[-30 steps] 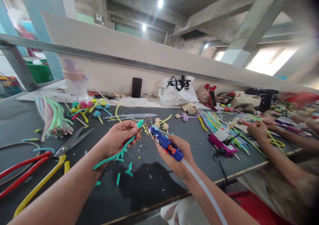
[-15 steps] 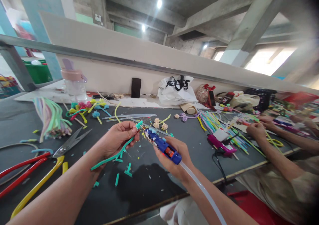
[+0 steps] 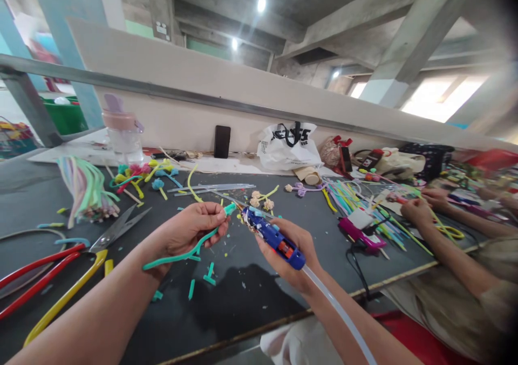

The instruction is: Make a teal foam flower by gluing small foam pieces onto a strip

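Between the fingertips of my left hand (image 3: pixel 202 222) is a teal fuzzy stem (image 3: pixel 174 260), its tail curving down past my wrist. A short teal piece (image 3: pixel 230 208) sticks out at its top. My right hand (image 3: pixel 289 246) is wrapped round a blue glue gun (image 3: pixel 269 233), with a clear glue stick (image 3: pixel 338 305) trailing from its rear. The gun's nozzle points left, right by the short teal piece; I cannot tell whether they touch. Several cut teal pieces (image 3: pixel 209 274) lie on the dark table below my hands.
Large scissors (image 3: pixel 101 246) lie with parted blades at the left, near a bundle of pastel stems (image 3: pixel 87 192). A bottle (image 3: pixel 121 136), a phone (image 3: pixel 222 141) and a white bag (image 3: pixel 289 146) stand along the back. At right are a magenta glue gun (image 3: pixel 362 234) and a co-worker's hands (image 3: pixel 418 214).
The glue gun has shifted slightly right and down, its nozzle drawing back a little from the teal piece. My left hand keeps its pinch, and the view has shifted slightly.
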The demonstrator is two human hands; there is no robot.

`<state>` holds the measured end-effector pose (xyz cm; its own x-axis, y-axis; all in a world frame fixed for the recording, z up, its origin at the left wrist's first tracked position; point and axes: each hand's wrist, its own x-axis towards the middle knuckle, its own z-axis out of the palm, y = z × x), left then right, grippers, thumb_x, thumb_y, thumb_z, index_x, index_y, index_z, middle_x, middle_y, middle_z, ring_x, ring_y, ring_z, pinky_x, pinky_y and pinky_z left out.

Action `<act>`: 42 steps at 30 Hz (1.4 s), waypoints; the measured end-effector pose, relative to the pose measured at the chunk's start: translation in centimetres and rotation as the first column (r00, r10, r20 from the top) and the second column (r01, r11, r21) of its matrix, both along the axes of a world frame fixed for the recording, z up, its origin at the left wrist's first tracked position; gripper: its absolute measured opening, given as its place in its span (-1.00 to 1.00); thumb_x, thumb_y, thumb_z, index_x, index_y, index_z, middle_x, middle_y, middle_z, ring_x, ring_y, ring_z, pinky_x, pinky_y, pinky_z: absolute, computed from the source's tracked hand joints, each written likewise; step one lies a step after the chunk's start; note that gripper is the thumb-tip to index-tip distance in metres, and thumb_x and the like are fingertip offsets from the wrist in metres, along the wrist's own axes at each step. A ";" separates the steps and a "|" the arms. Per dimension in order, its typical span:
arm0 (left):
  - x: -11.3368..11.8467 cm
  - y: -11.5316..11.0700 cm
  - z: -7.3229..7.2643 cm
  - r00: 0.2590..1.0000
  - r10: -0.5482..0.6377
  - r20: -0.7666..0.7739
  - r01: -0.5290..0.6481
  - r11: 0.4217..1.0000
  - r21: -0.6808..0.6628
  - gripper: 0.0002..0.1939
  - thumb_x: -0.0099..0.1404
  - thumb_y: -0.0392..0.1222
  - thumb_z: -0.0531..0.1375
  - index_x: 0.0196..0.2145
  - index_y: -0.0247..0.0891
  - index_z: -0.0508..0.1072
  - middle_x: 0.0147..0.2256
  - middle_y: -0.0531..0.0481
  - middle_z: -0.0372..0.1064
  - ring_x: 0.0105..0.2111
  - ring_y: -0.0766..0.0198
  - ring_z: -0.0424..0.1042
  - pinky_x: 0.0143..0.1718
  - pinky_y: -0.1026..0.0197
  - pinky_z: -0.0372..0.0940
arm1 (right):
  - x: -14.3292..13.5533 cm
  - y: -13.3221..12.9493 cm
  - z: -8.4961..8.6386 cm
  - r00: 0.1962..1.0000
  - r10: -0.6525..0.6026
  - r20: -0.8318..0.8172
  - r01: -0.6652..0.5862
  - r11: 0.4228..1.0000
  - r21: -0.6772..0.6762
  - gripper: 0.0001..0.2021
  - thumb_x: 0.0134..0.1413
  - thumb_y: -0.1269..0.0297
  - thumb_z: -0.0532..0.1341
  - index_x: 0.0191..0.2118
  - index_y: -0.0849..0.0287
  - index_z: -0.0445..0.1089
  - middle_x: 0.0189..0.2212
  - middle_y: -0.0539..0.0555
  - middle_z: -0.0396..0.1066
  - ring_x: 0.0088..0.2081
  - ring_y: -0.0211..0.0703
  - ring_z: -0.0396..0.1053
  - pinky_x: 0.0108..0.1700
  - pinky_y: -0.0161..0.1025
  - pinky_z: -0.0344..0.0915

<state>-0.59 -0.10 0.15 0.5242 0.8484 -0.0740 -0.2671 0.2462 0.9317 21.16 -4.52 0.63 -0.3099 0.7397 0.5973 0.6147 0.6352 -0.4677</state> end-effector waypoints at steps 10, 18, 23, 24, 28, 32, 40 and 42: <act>-0.5 0.2 0.1 0.990 0.107 0.093 -0.107 0.994 0.000 -0.83 0.14 -0.20 0.23 -0.51 -0.33 0.35 -0.57 0.07 0.31 -0.68 0.50 0.23 -0.71 0.47 0.14 | 0.6 1.4 -1.0 0.967 -0.172 0.189 0.156 0.983 0.099 -0.95 -0.08 0.38 0.17 -0.42 0.15 0.26 -0.47 0.03 0.33 -0.40 -0.19 0.33 -0.35 -0.31 0.19; -2.1 1.2 0.1 0.934 0.262 0.243 -0.298 0.947 0.123 -0.85 0.14 -0.21 0.24 -0.48 -0.32 0.35 -0.50 0.06 0.32 -0.63 0.49 0.23 -0.71 0.48 0.11 | 1.4 2.5 -1.9 0.673 -0.097 0.733 0.300 0.942 -0.152 -0.72 -0.15 0.58 0.09 -0.26 0.16 0.26 -0.22 0.12 0.33 -0.19 -0.08 0.33 -0.26 -0.23 0.12; -2.5 1.2 0.2 0.928 0.268 0.259 -0.306 0.945 0.119 -0.86 0.14 -0.21 0.24 -0.46 -0.32 0.36 -0.51 0.06 0.33 -0.64 0.50 0.22 -0.71 0.47 0.10 | 2.2 3.1 -1.7 0.665 -0.029 0.747 0.327 0.910 -0.256 -0.32 -0.29 0.66 0.08 0.09 0.18 0.13 0.09 0.17 0.18 0.05 0.01 0.17 -0.05 -0.11 0.03; -2.4 1.1 0.2 0.929 0.269 0.252 -0.306 0.945 0.119 -0.85 0.13 -0.21 0.24 -0.46 -0.32 0.36 -0.51 0.06 0.33 -0.65 0.50 0.22 -0.71 0.47 0.10 | 2.0 3.0 -1.4 0.667 -0.061 0.742 0.331 0.918 -0.221 -0.28 -0.30 0.66 0.08 0.13 0.17 0.10 0.13 0.17 0.14 0.08 0.03 0.13 -0.02 -0.08 -0.01; -2.2 0.9 0.4 0.944 0.238 0.228 -0.274 0.951 0.141 -0.84 0.13 -0.18 0.25 -0.47 -0.31 0.37 -0.52 0.08 0.34 -0.66 0.51 0.22 -0.70 0.46 0.11 | -1.1 1.4 -0.5 0.806 -0.142 0.575 0.200 0.979 -0.039 -0.61 -0.01 0.53 0.07 -0.04 0.08 0.31 0.04 0.09 0.29 0.02 -0.04 0.18 0.01 -0.08 -0.08; -2.0 0.8 0.3 0.957 0.203 0.209 -0.238 0.958 0.162 -0.84 0.14 -0.19 0.23 -0.49 -0.30 0.35 -0.53 0.09 0.35 -0.67 0.50 0.23 -0.70 0.45 0.11 | -5.0 0.4 -1.6 0.840 0.208 0.501 -0.141 0.976 -0.168 -0.78 0.08 0.49 0.09 -0.23 0.05 0.38 -0.23 -0.03 0.45 -0.17 -0.22 0.31 -0.08 -0.17 -0.05; -1.7 0.5 0.3 0.968 0.159 0.194 -0.193 0.967 0.167 -0.86 0.19 -0.23 0.18 -0.48 -0.30 0.34 -0.56 0.10 0.33 -0.68 0.52 0.21 -0.71 0.47 0.09 | -6.3 1.4 -3.5 0.784 0.267 0.560 -0.150 0.958 -0.246 -0.93 0.01 0.48 0.16 -0.39 0.18 0.34 -0.35 0.01 0.42 -0.25 -0.20 0.32 -0.20 -0.19 -0.04; -1.6 0.4 0.3 0.972 0.152 0.181 -0.180 0.972 0.152 -0.86 0.19 -0.23 0.18 -0.48 -0.30 0.34 -0.56 0.10 0.34 -0.69 0.52 0.20 -0.71 0.47 0.10 | -5.9 1.2 -3.1 0.811 0.279 0.514 -0.173 0.954 -0.245 -0.88 0.00 0.56 0.12 -0.39 0.20 0.30 -0.42 -0.01 0.42 -0.36 -0.27 0.32 -0.19 -0.22 0.01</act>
<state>-2.16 0.30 0.46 0.3680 0.9173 0.1518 -0.4463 0.0310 0.8944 15.26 -3.36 -2.49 -0.7129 0.6848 0.1509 0.6500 0.7261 -0.2242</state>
